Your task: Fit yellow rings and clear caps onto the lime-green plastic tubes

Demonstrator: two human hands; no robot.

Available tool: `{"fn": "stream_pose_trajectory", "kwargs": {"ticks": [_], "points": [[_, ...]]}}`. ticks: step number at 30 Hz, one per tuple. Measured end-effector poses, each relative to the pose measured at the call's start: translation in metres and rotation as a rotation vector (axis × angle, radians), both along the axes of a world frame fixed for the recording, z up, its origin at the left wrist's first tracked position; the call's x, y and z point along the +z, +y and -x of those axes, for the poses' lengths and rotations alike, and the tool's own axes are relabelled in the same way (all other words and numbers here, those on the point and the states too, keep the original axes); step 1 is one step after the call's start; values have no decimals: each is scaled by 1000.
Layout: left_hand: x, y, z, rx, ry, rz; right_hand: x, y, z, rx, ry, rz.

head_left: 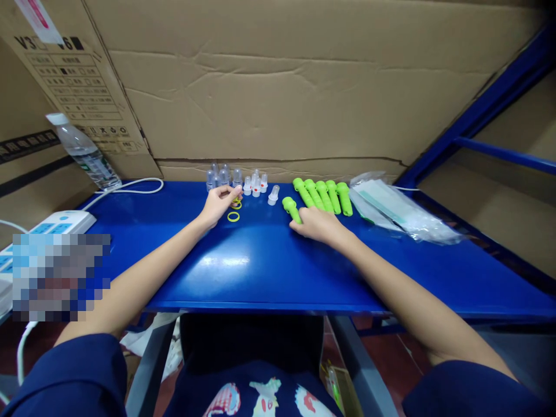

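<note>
My left hand [219, 205] is over the blue table, its fingers pinched together at a small yellow ring [237, 206]. Just in front of it lies a second yellow ring [233, 217]. My right hand [318, 223] is closed round a bright green torch-shaped body [290, 205], its wider end pointing up and left. Beyond that hand, several similar green bodies [322, 196] lie side by side in a row. Between the hands, a small clear cap with a white base [273, 196] stands apart. Several more small clear caps [256, 185] and larger clear domes [223, 175] are grouped behind the left hand.
Clear plastic bags [403, 211] lie at the right of the table [269, 266]. To the left are a power strip [61, 226] with a white cable and a leaning water bottle [89, 153]. A cardboard sheet [278, 87] walls off the back.
</note>
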State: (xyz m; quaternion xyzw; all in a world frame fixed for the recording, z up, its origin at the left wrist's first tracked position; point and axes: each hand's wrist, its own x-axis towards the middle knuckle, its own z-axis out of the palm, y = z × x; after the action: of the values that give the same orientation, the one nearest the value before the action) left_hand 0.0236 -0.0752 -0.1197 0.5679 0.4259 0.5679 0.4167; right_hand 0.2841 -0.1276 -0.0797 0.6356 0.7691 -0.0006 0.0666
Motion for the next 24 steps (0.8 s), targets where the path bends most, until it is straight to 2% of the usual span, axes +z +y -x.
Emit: {"fn": "stream_pose_trajectory", "kwargs": {"ticks": [5,13,21,24], "points": [[-1,0,0,-9,-2,4,-1,-10,13,24,-41,-26],[-3,2,1,-5,16,22,-19,21,18,31,48,-96],[-3,4,2,-15,-64,22,-14,11,7,-17,84,-64],[-2,4,3,-12,-85,25,-10,14,1,-46,136,-128]]}}
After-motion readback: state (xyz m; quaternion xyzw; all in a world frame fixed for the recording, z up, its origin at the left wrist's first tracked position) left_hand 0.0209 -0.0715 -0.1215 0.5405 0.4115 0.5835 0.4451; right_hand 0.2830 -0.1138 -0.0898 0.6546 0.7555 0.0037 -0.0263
